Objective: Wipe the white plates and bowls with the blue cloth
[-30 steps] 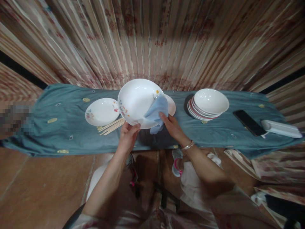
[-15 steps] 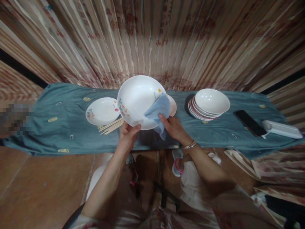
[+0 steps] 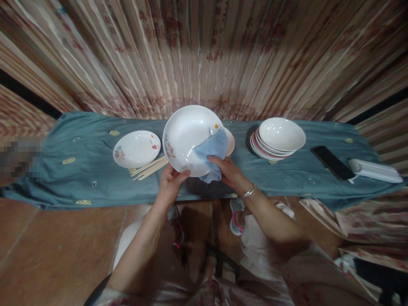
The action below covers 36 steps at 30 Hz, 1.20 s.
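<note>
A large white plate (image 3: 188, 131) with small flower prints is tilted toward me above the cloth-covered table. My left hand (image 3: 171, 182) grips its lower left rim, thumb on the inner face. My right hand (image 3: 228, 171) is closed on a light blue cloth (image 3: 212, 148), pressing it to the plate's lower right rim; the fingers under the rim are hidden. Behind the plate on the right, part of a pale round dish (image 3: 230, 142) shows. Left of the plate lie a smaller flowered plate (image 3: 135, 149) and several wooden chopsticks (image 3: 149, 168).
A stack of white bowls (image 3: 280, 138), some with red bands, stands to the right. Past it lie a black phone (image 3: 333, 163) and a white elongated object (image 3: 376, 171). A green patterned tablecloth (image 3: 79, 178) covers the narrow table. Pleated curtains (image 3: 204, 55) hang right behind it.
The large plate has moved slightly right and down in view with both hands. The cloth stays on its right side, its hanging end now bunched closer under the rim.
</note>
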### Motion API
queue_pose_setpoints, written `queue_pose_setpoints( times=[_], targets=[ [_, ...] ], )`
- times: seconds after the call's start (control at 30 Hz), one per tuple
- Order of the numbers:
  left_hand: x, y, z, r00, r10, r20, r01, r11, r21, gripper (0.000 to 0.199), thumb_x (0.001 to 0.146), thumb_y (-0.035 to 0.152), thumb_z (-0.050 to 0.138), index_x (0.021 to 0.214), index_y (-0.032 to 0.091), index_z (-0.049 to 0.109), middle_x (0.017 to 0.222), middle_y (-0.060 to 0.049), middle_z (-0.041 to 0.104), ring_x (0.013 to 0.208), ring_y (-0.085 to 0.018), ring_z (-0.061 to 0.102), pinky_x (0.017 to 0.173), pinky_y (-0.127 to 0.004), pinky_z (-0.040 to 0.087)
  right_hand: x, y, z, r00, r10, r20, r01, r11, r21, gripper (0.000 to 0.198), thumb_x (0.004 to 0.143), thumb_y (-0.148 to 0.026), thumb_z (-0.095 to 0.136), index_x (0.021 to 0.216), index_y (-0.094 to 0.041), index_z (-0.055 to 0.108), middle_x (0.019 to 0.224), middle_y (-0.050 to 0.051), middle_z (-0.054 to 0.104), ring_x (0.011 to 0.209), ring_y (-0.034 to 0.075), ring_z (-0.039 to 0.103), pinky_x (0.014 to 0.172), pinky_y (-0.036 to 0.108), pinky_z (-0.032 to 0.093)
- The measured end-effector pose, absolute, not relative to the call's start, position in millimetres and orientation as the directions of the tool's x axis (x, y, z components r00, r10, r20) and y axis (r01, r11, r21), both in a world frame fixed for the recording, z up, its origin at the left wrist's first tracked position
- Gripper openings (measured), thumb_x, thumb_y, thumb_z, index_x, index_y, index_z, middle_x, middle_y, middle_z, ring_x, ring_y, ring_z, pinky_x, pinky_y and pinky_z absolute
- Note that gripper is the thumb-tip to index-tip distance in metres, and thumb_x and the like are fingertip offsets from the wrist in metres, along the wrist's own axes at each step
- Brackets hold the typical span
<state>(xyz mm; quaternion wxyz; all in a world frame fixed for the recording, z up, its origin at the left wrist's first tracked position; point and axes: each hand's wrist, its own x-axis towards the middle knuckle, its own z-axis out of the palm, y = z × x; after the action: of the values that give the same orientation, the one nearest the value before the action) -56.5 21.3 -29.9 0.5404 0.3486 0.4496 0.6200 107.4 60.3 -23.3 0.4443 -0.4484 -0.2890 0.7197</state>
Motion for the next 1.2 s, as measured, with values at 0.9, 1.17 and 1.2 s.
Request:
queue_pose_setpoints(
  times=[0.9,1.17,1.2],
  targets=[
    [-81,22,-32,-0.109,0.992,-0.058,-0.280,0.025,0.960,0.025,0.049,0.016,0.068,0.075,0.015,0.070,0.070,-0.002,0.071,0.067,-0.019,0.064,0.069,-0.029,0.048,123,70,-34,0.000,0.968,-0.251,-0.222,-0.244,-0.944,0.024,0.057,-0.037,0.072,0.069,-0.017,0.067,0.061,-0.002,0.065,0.056,0.012,0.056,0.057,0.025,0.044],
    [-70,23,-29,-0.102,0.995,-0.015,-0.384,-0.025,0.923,0.040,0.059,0.036,0.073,0.094,0.016,0.068,0.094,-0.007,0.072,0.094,-0.027,0.065,0.084,-0.036,0.049,120,71,-39,0.091,0.965,-0.244,-0.197,-0.223,-0.955,0.020,0.059,-0.036,0.068,0.068,-0.018,0.064,0.060,-0.003,0.064,0.058,0.012,0.057,0.059,0.025,0.045],
    [-67,23,-29,-0.103,0.995,0.001,-0.388,-0.042,0.921,0.044,0.060,0.040,0.074,0.097,0.017,0.067,0.101,-0.008,0.071,0.100,-0.028,0.063,0.088,-0.037,0.047,118,71,-39,0.103,0.965,-0.242,-0.216,-0.215,-0.952,0.021,0.059,-0.036,0.068,0.069,-0.019,0.064,0.062,-0.003,0.065,0.060,0.013,0.058,0.061,0.025,0.046]
  ],
)
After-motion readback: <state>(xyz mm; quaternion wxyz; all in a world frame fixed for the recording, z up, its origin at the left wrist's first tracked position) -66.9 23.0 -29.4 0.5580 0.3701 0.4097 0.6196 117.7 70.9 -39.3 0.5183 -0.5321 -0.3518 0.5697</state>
